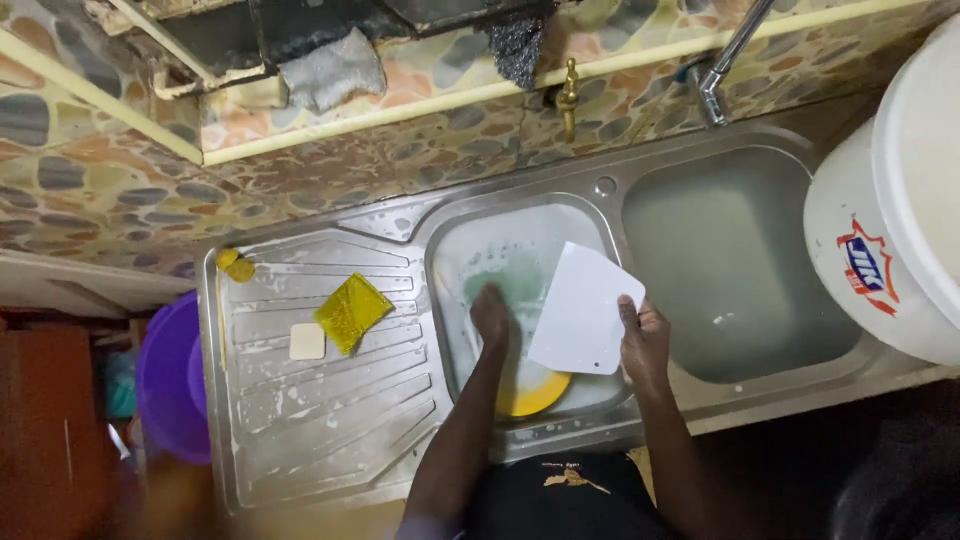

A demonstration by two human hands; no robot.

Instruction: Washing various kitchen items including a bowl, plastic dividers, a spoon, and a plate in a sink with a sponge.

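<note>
Steel sink, right hand gripping white board — rim-side

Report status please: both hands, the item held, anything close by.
Left hand down in soapy basin, grip unclear. Right hand holds white board. Yellow plate underneath.

- A large white plastic bucket stands at the right end of the steel sink, just beside its right basin and partly over the rim.
- A label sits on the bucket's side wall, facing the sink: a jagged, star-edged red outline around a blue and white middle. Its print is too small to make out.
</note>
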